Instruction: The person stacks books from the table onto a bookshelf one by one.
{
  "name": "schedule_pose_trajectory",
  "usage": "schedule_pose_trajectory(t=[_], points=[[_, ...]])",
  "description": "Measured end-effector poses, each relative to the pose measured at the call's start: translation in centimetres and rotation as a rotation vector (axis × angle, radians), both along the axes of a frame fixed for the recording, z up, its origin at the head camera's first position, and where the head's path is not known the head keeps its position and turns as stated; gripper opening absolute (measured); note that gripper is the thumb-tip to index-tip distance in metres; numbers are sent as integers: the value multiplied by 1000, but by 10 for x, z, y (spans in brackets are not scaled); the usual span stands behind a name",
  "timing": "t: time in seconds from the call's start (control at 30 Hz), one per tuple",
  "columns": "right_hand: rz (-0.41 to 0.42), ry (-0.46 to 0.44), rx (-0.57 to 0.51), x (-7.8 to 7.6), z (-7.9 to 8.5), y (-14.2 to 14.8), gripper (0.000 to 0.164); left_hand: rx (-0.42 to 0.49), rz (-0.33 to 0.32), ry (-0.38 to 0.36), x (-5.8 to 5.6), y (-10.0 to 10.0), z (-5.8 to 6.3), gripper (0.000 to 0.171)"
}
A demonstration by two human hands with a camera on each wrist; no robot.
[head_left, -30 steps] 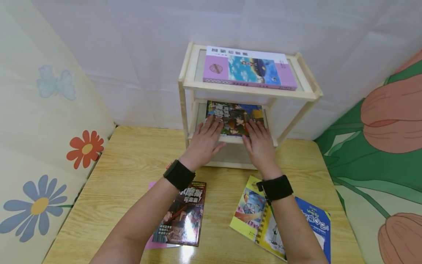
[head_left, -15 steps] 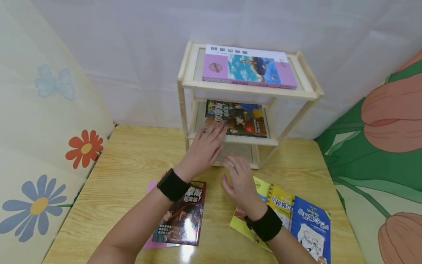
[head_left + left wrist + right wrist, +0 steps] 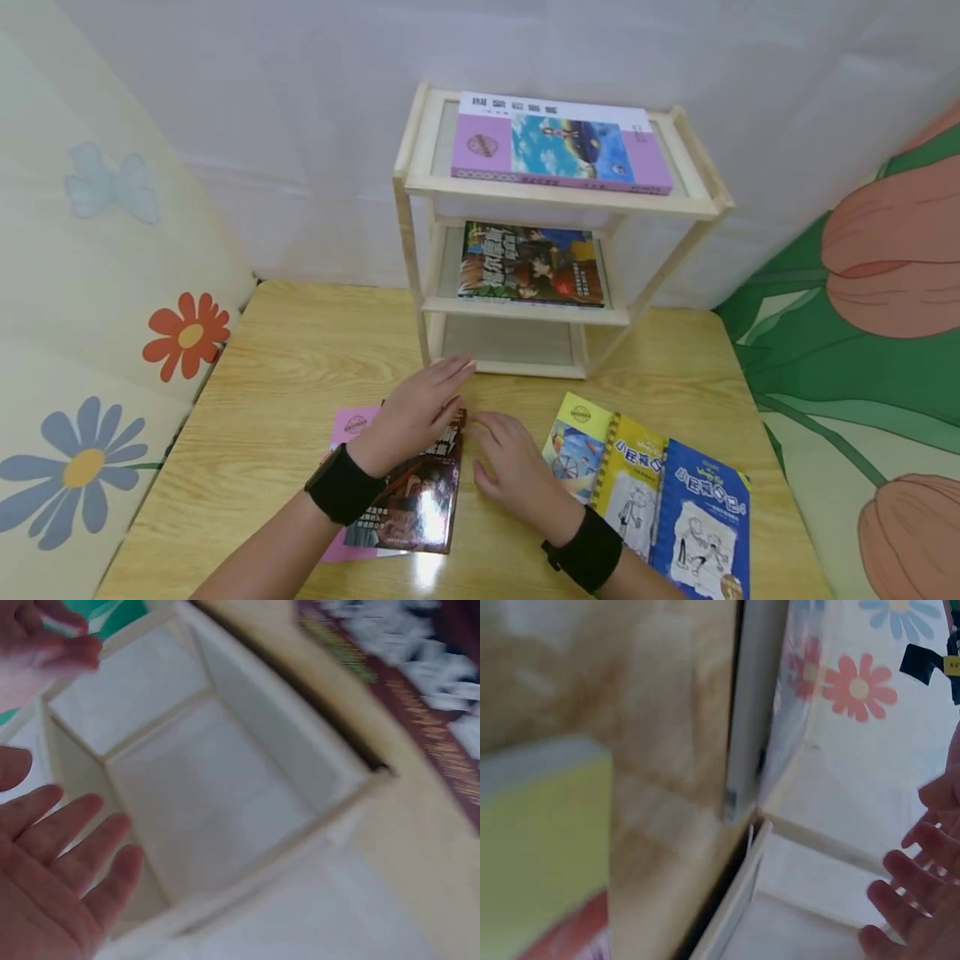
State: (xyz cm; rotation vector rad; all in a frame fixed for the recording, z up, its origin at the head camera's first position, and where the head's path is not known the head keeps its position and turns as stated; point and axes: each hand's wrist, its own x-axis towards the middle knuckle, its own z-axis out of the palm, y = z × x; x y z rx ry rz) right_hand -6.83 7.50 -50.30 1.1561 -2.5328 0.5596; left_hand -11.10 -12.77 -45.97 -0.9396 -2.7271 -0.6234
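My left hand (image 3: 412, 417) hovers over a dark red-brown comic book (image 3: 420, 512), its fingers extended and holding nothing. Beneath that comic, a pink book (image 3: 350, 423) sticks out on the left. My right hand (image 3: 517, 471) is above the table between the dark comic and a yellow-covered book (image 3: 573, 446), fingers loosely bent around nothing. In the left wrist view, spread left fingers (image 3: 105, 844) show with no object between them. The right wrist view has relaxed fingers (image 3: 900, 900) at its right edge. Whether either hand touches anything below is unclear.
A three-level wooden shelf (image 3: 525, 312) stands at the back. On its top lies a thick pink-and-white book (image 3: 562, 146); a colourful comic (image 3: 532, 262) lies on the middle level. To the right, a spiral-bound yellow book (image 3: 633, 483) and a blue book (image 3: 705, 521) overlap on the table.
Both hands have left the comic on the middle shelf, the right one first. They have come down and back toward the table; the left is now over the dark comic. The shelved comic stays put.
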Motion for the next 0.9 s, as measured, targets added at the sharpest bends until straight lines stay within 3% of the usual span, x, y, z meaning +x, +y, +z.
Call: schedule_pose_trajectory(t=[0.2, 0.37, 0.47, 0.7, 0.9], points=[[96, -128, 316, 24, -22, -19, 64, -147, 88, -171, 12, -25, -29, 51], [222, -206, 503, 40, -37, -43, 81, -257, 180, -245, 23, -40, -47, 62], [250, -226, 567, 46, -44, -53, 91, -291, 223, -270, 25, -44, -53, 67], [206, -170, 625, 54, -52, -66, 103, -365, 269, -367, 29, -50, -54, 71], [139, -168, 573, 56, -51, -73, 97, -377, 259, -334, 28, -52, -55, 67]])
